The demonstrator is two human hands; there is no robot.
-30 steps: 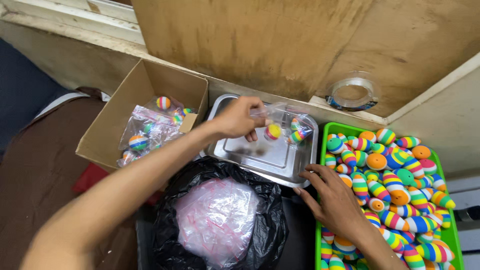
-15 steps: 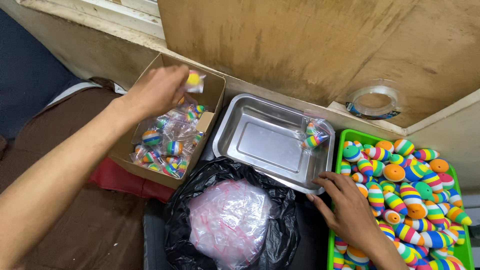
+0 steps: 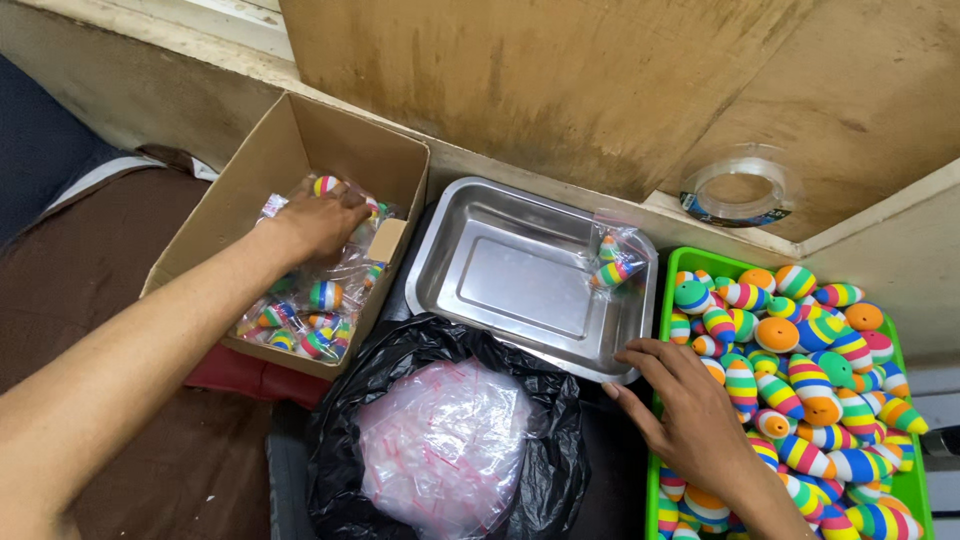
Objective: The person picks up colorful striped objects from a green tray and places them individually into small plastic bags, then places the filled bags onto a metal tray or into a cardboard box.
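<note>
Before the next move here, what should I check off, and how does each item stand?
1. Left hand is inside the cardboard box, resting on the bagged floats: ok.
2. Left hand has let go of a bag: cannot tell, fingers cover it.
3. Right hand is empty, fingers spread at the green tray edge: ok.
4. Steel tray holds one filled bag at its right side: ok.
5. Empty zip bags sit within reach in the black bag: ok.
</note>
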